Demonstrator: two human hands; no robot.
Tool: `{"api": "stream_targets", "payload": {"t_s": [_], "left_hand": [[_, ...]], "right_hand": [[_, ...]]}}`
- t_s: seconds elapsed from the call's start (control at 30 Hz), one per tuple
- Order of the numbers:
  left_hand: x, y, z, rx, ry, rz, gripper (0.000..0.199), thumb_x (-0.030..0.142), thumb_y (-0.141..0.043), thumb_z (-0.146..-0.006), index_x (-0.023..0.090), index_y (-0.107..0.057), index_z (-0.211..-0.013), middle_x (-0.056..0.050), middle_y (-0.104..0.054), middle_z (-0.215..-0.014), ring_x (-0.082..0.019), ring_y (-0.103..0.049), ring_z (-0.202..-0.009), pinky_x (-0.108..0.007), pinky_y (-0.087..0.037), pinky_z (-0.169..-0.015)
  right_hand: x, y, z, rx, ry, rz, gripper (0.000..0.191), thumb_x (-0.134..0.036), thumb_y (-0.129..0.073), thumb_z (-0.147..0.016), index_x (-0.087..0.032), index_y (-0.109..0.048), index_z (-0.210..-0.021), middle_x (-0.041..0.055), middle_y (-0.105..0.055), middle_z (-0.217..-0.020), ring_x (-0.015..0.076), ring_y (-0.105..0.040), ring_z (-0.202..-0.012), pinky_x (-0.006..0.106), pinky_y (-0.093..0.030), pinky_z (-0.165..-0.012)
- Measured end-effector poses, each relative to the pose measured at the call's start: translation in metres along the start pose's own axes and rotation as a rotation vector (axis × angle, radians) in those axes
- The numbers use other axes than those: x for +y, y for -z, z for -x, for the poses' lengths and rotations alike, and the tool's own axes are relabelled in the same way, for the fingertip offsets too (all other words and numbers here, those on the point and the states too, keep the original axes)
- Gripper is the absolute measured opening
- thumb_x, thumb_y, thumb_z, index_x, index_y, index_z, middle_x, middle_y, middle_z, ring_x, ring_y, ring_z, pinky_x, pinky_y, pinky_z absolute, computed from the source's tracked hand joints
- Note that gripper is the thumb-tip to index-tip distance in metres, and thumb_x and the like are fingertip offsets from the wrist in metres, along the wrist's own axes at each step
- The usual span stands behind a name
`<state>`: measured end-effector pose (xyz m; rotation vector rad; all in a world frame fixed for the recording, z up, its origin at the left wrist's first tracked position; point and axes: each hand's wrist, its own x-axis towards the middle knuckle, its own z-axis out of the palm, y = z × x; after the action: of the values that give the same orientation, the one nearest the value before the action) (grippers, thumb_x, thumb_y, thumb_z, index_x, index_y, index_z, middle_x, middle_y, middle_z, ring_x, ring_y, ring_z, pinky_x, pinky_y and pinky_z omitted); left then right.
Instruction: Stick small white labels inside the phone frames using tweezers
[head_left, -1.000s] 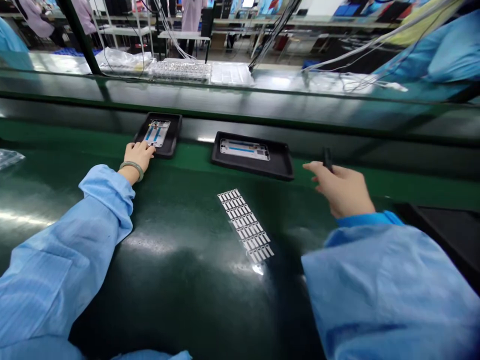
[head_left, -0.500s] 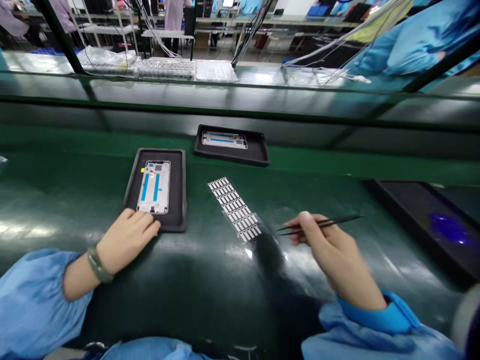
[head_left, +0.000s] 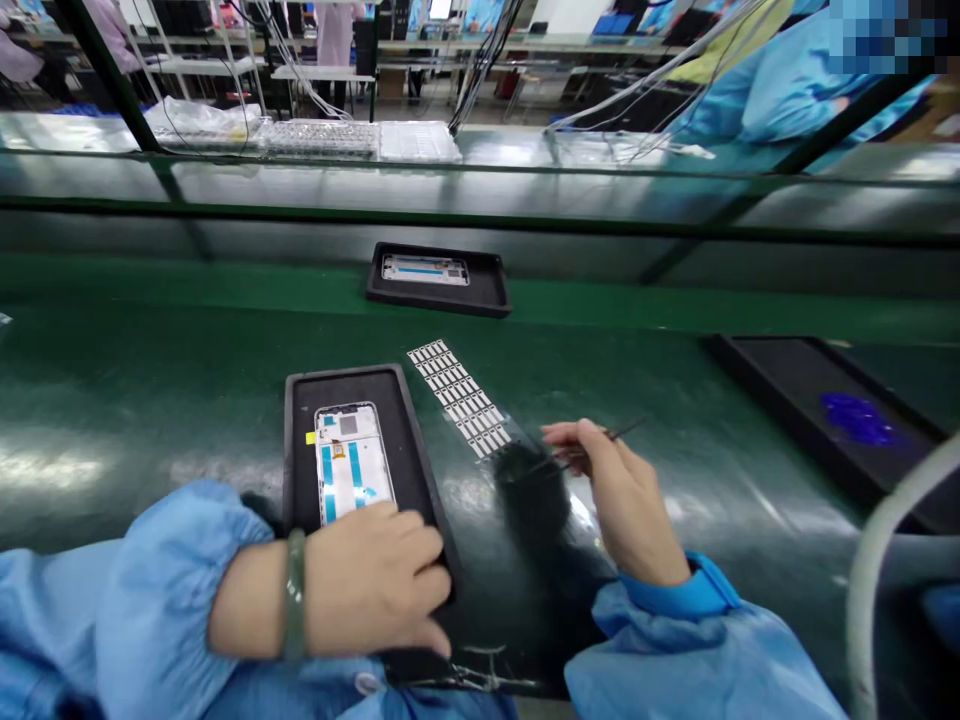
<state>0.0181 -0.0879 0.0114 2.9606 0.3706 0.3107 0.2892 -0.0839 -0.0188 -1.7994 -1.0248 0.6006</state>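
Black rectangular tray [head_left: 409, 440], long axis running away from the person, holds a white phone frame [head_left: 351, 462]. Left hand [head_left: 375, 585] lies flat, gripping its near end; right hand [head_left: 619, 500] pinches thin tweezers [head_left: 600, 440].

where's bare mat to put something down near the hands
Widest bare patch: green mat left of the near tray. Another lies between the sticker sheet and the right-hand tray. It is crowded in front, where the left hand, near tray, sheet and right hand with tweezers sit close together.
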Motion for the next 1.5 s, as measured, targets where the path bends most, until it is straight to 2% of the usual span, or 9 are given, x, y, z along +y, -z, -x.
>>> {"api": "stream_targets", "payload": {"t_s": [0.13,0.2,0.3,0.53,0.77,1.17,1.3,1.4,1.5], "left_hand": [[-0.03,-0.008,-0.038,0.004,0.025,-0.074,0.053,0.061,-0.055,-0.086,0.016,-0.062,-0.113,-0.012,-0.061,-0.117,-0.026,-0.057,-0.108,-0.036,-0.045,-0.085],[-0.041,-0.019,-0.056,-0.01,0.046,-0.117,0.057,0.062,-0.05,-0.089,0.018,-0.058,-0.125,-0.016,-0.054,-0.133,-0.029,-0.048,-0.125,-0.041,-0.038,-0.1],[-0.048,-0.034,-0.076,-0.043,0.096,-0.144,0.057,0.061,-0.047,-0.091,0.022,-0.054,-0.132,-0.019,-0.044,-0.144,-0.033,-0.039,-0.136,-0.047,-0.029,-0.109],[-0.052,-0.042,-0.092,-0.091,0.144,-0.101,0.05,0.06,-0.038,-0.095,0.029,-0.056,-0.13,-0.02,-0.045,-0.143,-0.036,-0.041,-0.133,-0.057,-0.032,-0.104],[-0.052,-0.039,-0.092,-0.097,0.147,-0.06,0.045,0.057,-0.041,-0.095,0.029,-0.058,-0.127,-0.019,-0.045,-0.142,-0.036,-0.04,-0.133,-0.057,-0.032,-0.103],[-0.052,-0.037,-0.094,-0.069,0.181,0.089,0.04,0.045,-0.062,-0.089,0.026,-0.062,-0.124,-0.018,-0.044,-0.143,-0.037,-0.037,-0.136,-0.061,-0.027,-0.107],[-0.052,-0.014,-0.091,0.03,0.281,0.255,0.041,0.042,-0.062,-0.09,0.018,-0.059,-0.123,-0.015,-0.057,-0.126,-0.025,-0.055,-0.117,-0.041,-0.045,-0.099],[-0.047,0.002,-0.079,0.218,0.48,0.66,0.025,0.033,-0.062,-0.089,0.013,-0.064,-0.103,-0.007,-0.065,-0.097,-0.015,-0.064,-0.085,-0.025,-0.053,-0.077],[-0.041,0.009,-0.061,0.367,0.638,1.068,0.012,0.025,-0.06,-0.085,0.014,-0.061,-0.081,0.0,-0.061,-0.074,-0.01,-0.06,-0.064,-0.02,-0.051,-0.059]], "right_hand": [[-0.001,-0.003,-0.007,0.014,-0.056,-0.167,0.047,-0.067,-0.06,-0.076,-0.02,-0.06,-0.085,0.0041,-0.067,-0.082,0.0146,-0.064,-0.061,0.029,-0.055,-0.051],[-0.001,-0.007,-0.01,0.008,-0.084,-0.226,0.05,-0.063,-0.072,-0.067,-0.02,-0.058,-0.088,0.0034,-0.067,-0.08,0.0184,-0.069,-0.067,0.033,-0.061,-0.058],[0.001,-0.013,-0.013,0.007,-0.12,-0.251,0.051,-0.057,-0.079,-0.061,-0.019,-0.057,-0.087,0.0017,-0.067,-0.072,0.0199,-0.07,-0.065,0.033,-0.063,-0.059],[0.008,-0.02,-0.02,0.008,-0.157,-0.201,0.042,-0.051,-0.08,-0.063,-0.02,-0.059,-0.083,0.0019,-0.069,-0.068,0.0189,-0.069,-0.056,0.028,-0.061,-0.054],[0.006,-0.017,-0.023,0.005,-0.169,-0.159,0.034,-0.045,-0.08,-0.066,-0.02,-0.06,-0.079,0.0004,-0.067,-0.062,0.019,-0.069,-0.054,0.026,-0.059,-0.05],[-0.021,-0.01,-0.015,0.021,-0.258,-0.436,0.042,-0.044,-0.085,-0.057,-0.018,-0.06,-0.078,0.0018,-0.068,-0.061,0.0146,-0.064,-0.046,0.023,-0.056,-0.044],[-0.042,-0.013,-0.003,0.038,-0.248,-0.531,0.04,-0.044,-0.084,-0.058,-0.019,-0.059,-0.077,0.0007,-0.068,-0.062,0.0129,-0.064,-0.047,0.021,-0.056,-0.045],[-0.057,-0.024,0.012,0.035,-0.211,-0.582,0.04,-0.044,-0.084,-0.06,-0.02,-0.058,-0.08,0.0001,-0.069,-0.063,0.0132,-0.064,-0.046,0.022,-0.056,-0.045],[-0.067,-0.039,0.027,-0.008,-0.123,-0.599,0.035,-0.042,-0.081,-0.067,-0.02,-0.059,-0.083,0.0001,-0.069,-0.065,0.0146,-0.065,-0.046,0.025,-0.057,-0.045]]}}
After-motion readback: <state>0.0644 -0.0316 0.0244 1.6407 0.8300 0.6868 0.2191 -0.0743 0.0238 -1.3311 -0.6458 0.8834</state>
